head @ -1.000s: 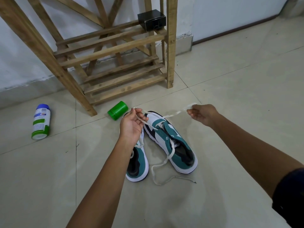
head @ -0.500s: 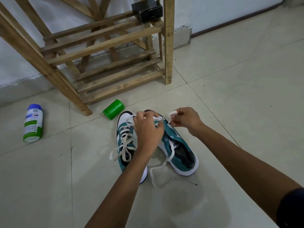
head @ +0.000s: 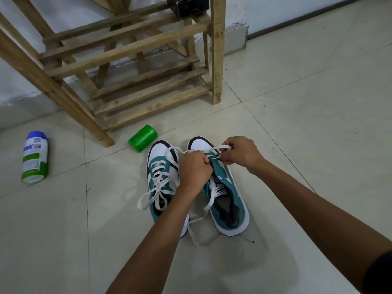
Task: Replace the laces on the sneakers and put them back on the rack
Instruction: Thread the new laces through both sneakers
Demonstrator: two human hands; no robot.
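Observation:
Two teal-and-white sneakers stand side by side on the tiled floor, toes toward the wooden rack point(head: 131, 88). The left sneaker point(head: 162, 172) is laced and tied in a bow. The right sneaker point(head: 229, 200) has a loose white lace point(head: 198, 228) trailing beside and behind it. My left hand point(head: 194, 168) grips the lace over the right sneaker's front eyelets. My right hand point(head: 239, 152) pinches the lace's other end just above the toe, a short strip sticking out over my fingers.
A green cylindrical container point(head: 143, 137) lies on its side by the rack's foot. A white, blue and green spray can point(head: 35, 157) lies at the left. A black box point(head: 187, 4) sits on an upper rack shelf. Bare tiles stretch to the right.
Both hands came down and together from a wide spread, drawing the lace in to the right sneaker's toe. The left sneaker, earlier covered by my left arm, now shows.

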